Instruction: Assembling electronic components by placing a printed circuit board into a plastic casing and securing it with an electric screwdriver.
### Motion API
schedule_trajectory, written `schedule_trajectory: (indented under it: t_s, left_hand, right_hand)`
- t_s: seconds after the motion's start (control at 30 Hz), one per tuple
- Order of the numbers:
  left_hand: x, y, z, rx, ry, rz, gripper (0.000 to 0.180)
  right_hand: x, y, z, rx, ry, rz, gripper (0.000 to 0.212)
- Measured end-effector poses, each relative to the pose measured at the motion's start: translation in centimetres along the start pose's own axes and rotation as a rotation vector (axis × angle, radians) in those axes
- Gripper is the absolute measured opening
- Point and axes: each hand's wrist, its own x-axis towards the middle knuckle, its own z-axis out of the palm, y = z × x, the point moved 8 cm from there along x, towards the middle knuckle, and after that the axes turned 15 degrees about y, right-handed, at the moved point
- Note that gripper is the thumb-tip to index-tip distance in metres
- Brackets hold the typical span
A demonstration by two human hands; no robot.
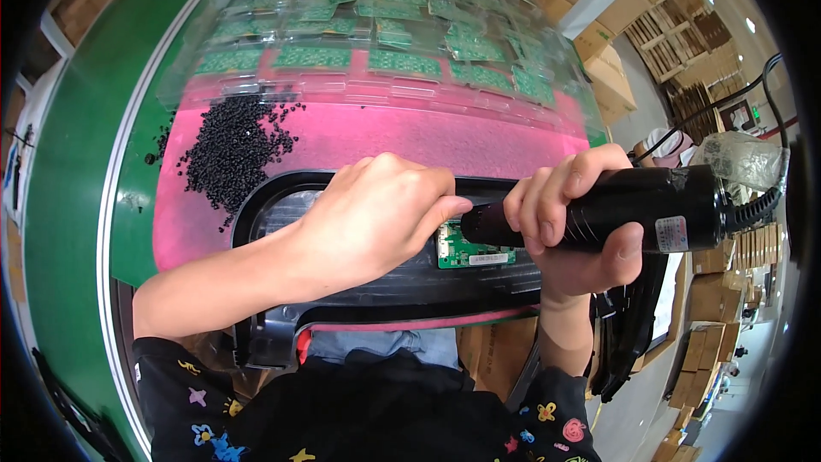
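Observation:
My right hand (569, 214) is wrapped round a black electric screwdriver (658, 205), its body lying roughly level and its nose pointing left. Below that nose a green circuit board (479, 254) with white connectors lies in a long black plastic housing (385, 295). My left hand (372, 214) is over the housing, fingers curled and thumb reaching toward the screwdriver's nose. Whatever the left fingers pinch is hidden. The screwdriver's tip is also hard to make out, so contact with the board cannot be told.
On the pink mat (385, 133) lies a heap of small black screws (235, 154), to the far left. Clear plastic trays (359, 85) with many green circuit boards (398, 62) stand behind. A black cable (761, 205) runs from the screwdriver. Cardboard boxes (718, 291) stand at right.

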Motion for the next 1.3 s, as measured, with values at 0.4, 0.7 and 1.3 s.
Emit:
schedule_trajectory:
  t_s: [0.4,0.7,1.3]
  left_hand:
    - [0.0,0.0,-0.9,-0.034,0.102,0.018,0.015]
    - [-0.4,-0.1,0.0,0.009,0.013,0.082,0.009]
    - [-0.6,1.4,0.6,-0.098,-0.040,0.250,0.012]
  right_hand:
    - [1.2,2.2,2.1,-0.016,-0.115,0.079,0.050]
    - [0.6,1.1,1.0,0.034,-0.023,0.012,0.057]
    - [-1.4,-2.5,0.0,0.171,-0.055,0.018,0.057]
